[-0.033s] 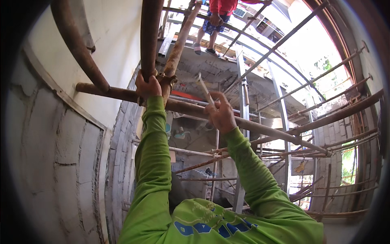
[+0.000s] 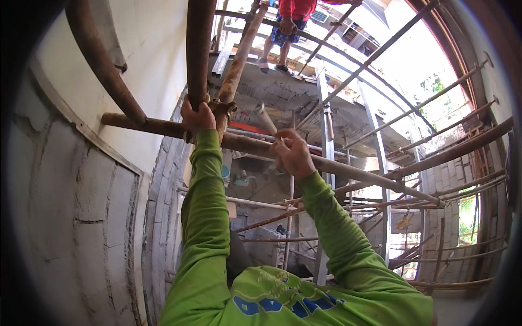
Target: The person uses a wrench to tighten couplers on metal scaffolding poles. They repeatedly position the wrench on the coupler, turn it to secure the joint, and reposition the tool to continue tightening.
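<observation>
My left hand (image 2: 199, 116) is closed round the foot of an upright rusty scaffold pipe (image 2: 199, 51), where it meets a horizontal pipe (image 2: 247, 144). Right beside those fingers, a rusty scaffold clamp (image 2: 226, 108) sits at the joint with a slanting pipe (image 2: 239, 70). My right hand (image 2: 294, 153) grips a metal wrench (image 2: 266, 118), its free end pointing up and left toward the clamp but apart from it. That hand is just over the horizontal pipe; whether it touches the pipe I cannot tell.
A person in a red top (image 2: 293, 24) stands on a ledge ahead. Rough block wall (image 2: 92, 195) rises at the left. Thin scaffold bars (image 2: 375, 136) and upright metal channels (image 2: 324, 114) cross the space to the right. Below lies a lower level with buckets (image 2: 225, 171).
The wrench has turned in my right hand, its free end dropping slightly and moving left. My right fingers have shifted on it. My left hand stays in place.
</observation>
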Demonstrator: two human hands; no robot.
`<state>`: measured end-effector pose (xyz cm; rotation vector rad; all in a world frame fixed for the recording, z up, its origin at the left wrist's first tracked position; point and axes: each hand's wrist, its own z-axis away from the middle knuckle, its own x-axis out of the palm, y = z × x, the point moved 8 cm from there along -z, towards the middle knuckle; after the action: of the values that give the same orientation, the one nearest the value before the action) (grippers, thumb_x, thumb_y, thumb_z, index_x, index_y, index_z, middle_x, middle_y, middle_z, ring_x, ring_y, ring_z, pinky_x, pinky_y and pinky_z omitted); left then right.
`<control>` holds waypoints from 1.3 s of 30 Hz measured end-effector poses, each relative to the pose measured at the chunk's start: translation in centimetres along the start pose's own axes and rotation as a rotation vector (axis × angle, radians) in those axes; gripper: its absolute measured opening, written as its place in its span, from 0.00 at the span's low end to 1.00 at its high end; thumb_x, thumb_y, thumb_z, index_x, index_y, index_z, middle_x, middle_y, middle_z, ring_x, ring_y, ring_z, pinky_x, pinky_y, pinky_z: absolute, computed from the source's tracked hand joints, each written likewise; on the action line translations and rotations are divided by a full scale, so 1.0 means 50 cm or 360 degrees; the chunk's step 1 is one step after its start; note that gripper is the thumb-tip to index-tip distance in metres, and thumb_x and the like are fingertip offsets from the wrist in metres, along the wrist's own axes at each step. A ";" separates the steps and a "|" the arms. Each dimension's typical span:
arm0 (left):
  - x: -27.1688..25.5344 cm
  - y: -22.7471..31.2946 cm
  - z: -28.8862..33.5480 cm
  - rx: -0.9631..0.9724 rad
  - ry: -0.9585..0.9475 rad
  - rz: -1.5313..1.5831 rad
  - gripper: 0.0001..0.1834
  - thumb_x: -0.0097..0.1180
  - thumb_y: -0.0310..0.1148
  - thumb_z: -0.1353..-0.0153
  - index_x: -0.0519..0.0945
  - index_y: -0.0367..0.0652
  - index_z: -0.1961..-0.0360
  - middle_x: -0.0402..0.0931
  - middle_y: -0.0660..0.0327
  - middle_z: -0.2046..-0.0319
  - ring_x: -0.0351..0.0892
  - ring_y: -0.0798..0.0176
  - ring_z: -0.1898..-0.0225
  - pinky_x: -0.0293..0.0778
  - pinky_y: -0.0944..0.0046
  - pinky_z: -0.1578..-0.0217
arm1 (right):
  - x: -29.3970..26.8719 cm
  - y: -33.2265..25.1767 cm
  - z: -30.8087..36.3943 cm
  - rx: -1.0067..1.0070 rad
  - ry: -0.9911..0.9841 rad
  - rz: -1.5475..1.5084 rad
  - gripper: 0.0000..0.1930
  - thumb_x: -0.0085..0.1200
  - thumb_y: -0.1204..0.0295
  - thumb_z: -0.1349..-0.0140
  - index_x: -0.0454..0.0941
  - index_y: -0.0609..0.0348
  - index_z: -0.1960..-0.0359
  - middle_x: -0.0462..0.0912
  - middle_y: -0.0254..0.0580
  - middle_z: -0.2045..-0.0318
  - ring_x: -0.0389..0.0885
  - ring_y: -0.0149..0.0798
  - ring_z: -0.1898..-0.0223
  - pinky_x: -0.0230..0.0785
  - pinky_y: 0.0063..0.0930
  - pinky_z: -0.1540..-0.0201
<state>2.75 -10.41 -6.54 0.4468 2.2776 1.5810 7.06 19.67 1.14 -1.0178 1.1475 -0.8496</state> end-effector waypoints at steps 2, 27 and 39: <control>0.001 -0.006 -0.003 -0.0004 0.0008 -0.0063 0.30 0.52 0.31 0.54 0.75 0.36 0.45 0.75 0.42 0.50 0.75 0.41 0.48 0.69 0.49 0.43 | 0.028 0.009 0.011 0.0011 -0.0326 -0.0293 0.10 0.53 0.71 0.41 0.78 0.64 0.61 0.80 0.40 0.73 0.79 0.27 0.75 0.71 0.22 0.74; -0.015 0.047 0.017 0.0023 0.0086 -0.0191 0.31 0.57 0.31 0.53 0.73 0.38 0.43 0.74 0.44 0.49 0.76 0.42 0.49 0.70 0.47 0.44 | 0.117 -0.110 0.025 -0.1195 -0.0150 0.0584 0.07 0.60 0.73 0.44 0.78 0.64 0.74 0.75 0.45 0.79 0.75 0.43 0.78 0.67 0.34 0.73; -0.008 0.048 0.021 -0.0007 0.0047 -0.0312 0.33 0.60 0.33 0.52 0.71 0.42 0.40 0.71 0.47 0.46 0.73 0.44 0.46 0.69 0.48 0.43 | 0.118 -0.122 0.016 -0.1359 -0.0314 0.0603 0.07 0.59 0.73 0.44 0.75 0.62 0.76 0.72 0.45 0.78 0.74 0.47 0.77 0.65 0.40 0.73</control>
<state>3.75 -8.89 -4.58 0.1932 2.2613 1.5039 8.95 12.39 5.14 -1.4573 1.5002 0.0847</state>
